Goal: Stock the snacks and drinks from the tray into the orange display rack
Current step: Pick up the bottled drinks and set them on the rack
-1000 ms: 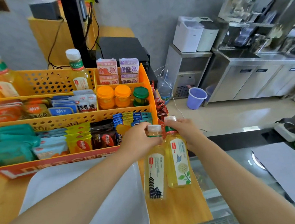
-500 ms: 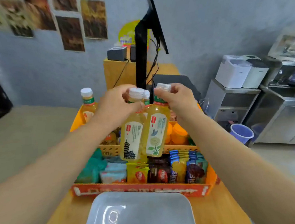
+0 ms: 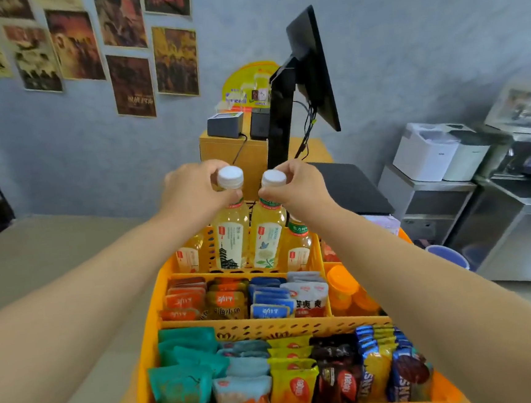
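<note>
Two clear plastic bottles of pale yellow drink were held upright over the back row of the orange display rack (image 3: 300, 325), their bases lowered into that row. The pagoda-label bottle (image 3: 231, 236) carried a white cap and a tall white label with a dark tower drawn on it; the flower-label bottle (image 3: 269, 236), touching it on the right, carried a white cap, a green neck band and a label with a white flower and a blue butterfly. The neck of the first was pinched by the left hand (image 3: 193, 193), fingers closed just under the cap; the neck of the second was gripped likewise by the right hand (image 3: 298, 187). Two similar bottles stood in the same row, one at the left (image 3: 189, 254) and one at the right (image 3: 298, 246). In the rack's middle row, flat snack packets (image 3: 234, 300) and orange-lidded jars (image 3: 345, 287) were packed. In its front row, teal, yellow, brown and blue pouches (image 3: 292, 375) were stacked. Behind the rack, a black monitor (image 3: 310, 68) was seen on a stand.
</note>
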A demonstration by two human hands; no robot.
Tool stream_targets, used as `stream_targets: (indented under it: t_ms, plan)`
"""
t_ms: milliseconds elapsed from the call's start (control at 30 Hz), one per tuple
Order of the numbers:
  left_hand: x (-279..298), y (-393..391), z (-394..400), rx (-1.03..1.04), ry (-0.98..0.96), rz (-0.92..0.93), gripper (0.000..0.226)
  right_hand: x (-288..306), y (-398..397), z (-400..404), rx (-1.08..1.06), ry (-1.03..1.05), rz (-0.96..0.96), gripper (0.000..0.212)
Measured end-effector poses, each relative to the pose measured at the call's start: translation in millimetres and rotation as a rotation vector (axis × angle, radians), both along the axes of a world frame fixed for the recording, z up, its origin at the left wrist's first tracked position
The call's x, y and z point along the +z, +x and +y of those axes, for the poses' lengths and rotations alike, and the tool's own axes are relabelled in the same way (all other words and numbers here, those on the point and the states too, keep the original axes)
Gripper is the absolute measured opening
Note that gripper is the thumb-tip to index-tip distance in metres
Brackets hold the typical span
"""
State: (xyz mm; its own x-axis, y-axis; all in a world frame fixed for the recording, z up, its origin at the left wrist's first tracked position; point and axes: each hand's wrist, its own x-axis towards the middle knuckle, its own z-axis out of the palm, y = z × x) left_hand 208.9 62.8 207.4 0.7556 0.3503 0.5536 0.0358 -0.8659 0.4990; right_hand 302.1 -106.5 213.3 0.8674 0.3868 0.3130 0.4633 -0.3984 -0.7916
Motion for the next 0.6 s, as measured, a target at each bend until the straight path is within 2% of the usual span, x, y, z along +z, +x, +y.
stream_targets:
  t_ms: [100,167,233,333,433,533,600]
  plan:
    - [-12.2,18.7,12.5,0.013,0.173,0.104,0.036,-9.2,13.1,10.4,-0.014,-0.301,-0.14,0.038]
    - [-22.3,28.4,20.8,-0.001,0.222,0.203,0.037,-15.6,21.2,12.6,-0.031,-0.495,-0.224,0.04]
    - [-31.4,34.4,28.7,-0.01,0.254,0.27,0.038,-23.3,26.8,12.5,-0.035,-0.599,-0.283,0.041]
    - [-43.0,38.6,34.6,-0.003,0.305,0.307,0.041,-35.9,31.9,12.2,-0.025,-0.627,-0.304,0.042]
    - [-47.8,40.4,40.6,0.003,0.245,0.284,0.041,-43.1,34.4,13.7,-0.017,-0.623,-0.299,0.044]
    - [-42.5,39.9,48.0,-0.039,0.176,0.411,0.041,-40.0,35.6,10.5,0.07,-0.604,-0.217,0.044]
    - [-33.5,38.9,53.1,-0.084,0.099,0.499,0.033,-32.2,39.5,2.7,0.104,-0.523,-0.162,0.043]
